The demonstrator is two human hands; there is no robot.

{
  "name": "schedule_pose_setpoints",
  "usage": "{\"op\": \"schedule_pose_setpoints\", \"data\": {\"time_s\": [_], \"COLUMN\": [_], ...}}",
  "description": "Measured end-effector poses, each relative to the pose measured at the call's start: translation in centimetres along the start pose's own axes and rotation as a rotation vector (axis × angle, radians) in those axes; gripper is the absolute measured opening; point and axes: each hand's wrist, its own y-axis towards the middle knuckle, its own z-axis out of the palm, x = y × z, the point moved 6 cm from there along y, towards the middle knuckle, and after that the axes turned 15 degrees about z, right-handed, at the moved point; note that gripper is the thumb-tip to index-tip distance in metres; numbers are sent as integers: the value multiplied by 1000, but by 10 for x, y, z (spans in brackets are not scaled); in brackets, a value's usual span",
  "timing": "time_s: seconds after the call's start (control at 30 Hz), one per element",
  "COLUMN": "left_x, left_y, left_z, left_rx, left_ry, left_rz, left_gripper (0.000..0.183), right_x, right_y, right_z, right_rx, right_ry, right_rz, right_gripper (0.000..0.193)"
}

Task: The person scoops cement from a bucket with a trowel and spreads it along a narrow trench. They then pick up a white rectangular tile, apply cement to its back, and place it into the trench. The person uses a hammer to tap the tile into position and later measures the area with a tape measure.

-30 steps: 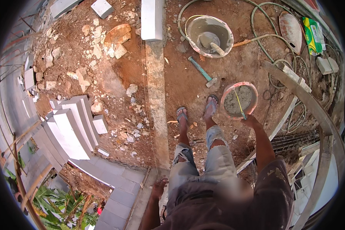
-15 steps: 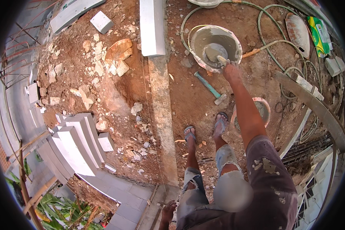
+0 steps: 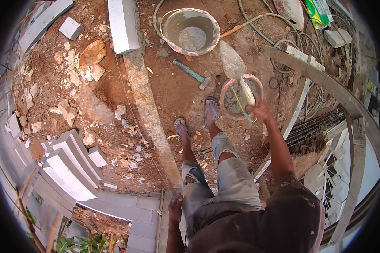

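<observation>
My right hand [image 3: 261, 110] is closed round the pale handle of a trowel [image 3: 232, 62]. The trowel's blade is coated with grey mortar and points away from me. Its handle crosses above a small bucket [image 3: 259, 83] with a pinkish rim, a yellow-green handle and grey mix inside. Farther off stands a large bucket [image 3: 173, 28] with wet mortar [image 3: 193, 38] at its bottom. Low in the view, my left hand [image 3: 175, 208] hangs beside my left thigh, fingers curled, close to a thin string [image 3: 136, 111]. Whether it holds anything is hidden.
A teal-handled hammer [image 3: 191, 71] lies on the soil ahead of my feet. Left of it runs a concrete strip [image 3: 145, 95] bearing a white block [image 3: 123, 25]. More blocks [image 3: 69, 168] are stacked at left, among rubble. Hoses [image 3: 278, 55] and a curved plank [image 3: 325, 80] lie at right.
My right hand has drawn the trowel out of the large bucket and back toward me, over the small bucket. My left hand shows more fully. The whole view has swung rightward.
</observation>
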Motion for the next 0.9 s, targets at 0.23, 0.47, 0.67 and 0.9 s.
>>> {"op": "schedule_pose_setpoints", "data": {"time_s": [0.23,0.47,0.67,0.9], "left_x": [-49,-62,-47,-18], "left_y": [7,-10,13,51], "left_z": [-2,-28,-59,-131], "left_rx": [148,140,94,108], "left_ry": [198,358,372,186], "left_rz": [118,363,192,251], "left_gripper": [44,43,44,36], "right_x": [-139,-131,-69,16], "right_y": [-16,13,7,-112], "right_z": [22,36,29,119], "right_rx": [37,-13,-108,-38], "right_ry": [249,84,-107,-343], "right_rz": [174,88,166,212], "right_gripper": [51,43,48,59]}}
